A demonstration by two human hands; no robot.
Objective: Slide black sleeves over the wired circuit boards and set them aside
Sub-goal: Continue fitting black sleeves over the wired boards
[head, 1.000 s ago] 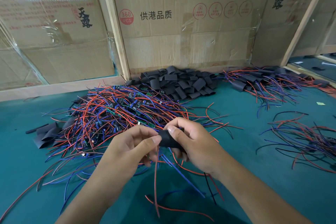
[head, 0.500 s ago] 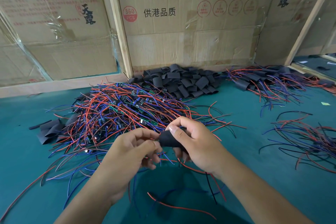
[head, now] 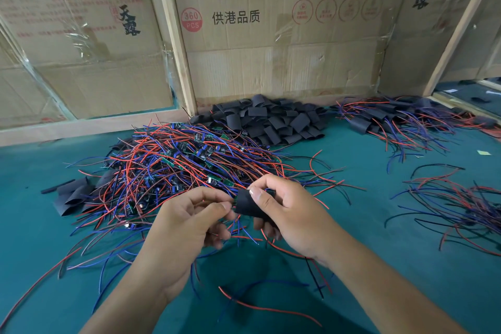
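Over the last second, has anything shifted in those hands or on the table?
Very little. The right hand holds the black sleeve as before, and the left hand still pinches at the sleeve's left end, where a sliver of green circuit board shows. The hands have edged slightly up in view. The pile of wired boards, the loose sleeves and the finished pile stayed put.

Two hands are in view, the left hand (head: 189,222) and the right hand (head: 287,211), with one black sleeve (head: 245,203) between them. Beyond that sleeve lie two heaps too dense to count: the pile of wired boards (head: 173,168) and, behind it, the pile of loose sleeves (head: 271,119). To the sleeve's right lie two looser wire bundles, the far bundle (head: 401,122) and the near bundle (head: 461,206).
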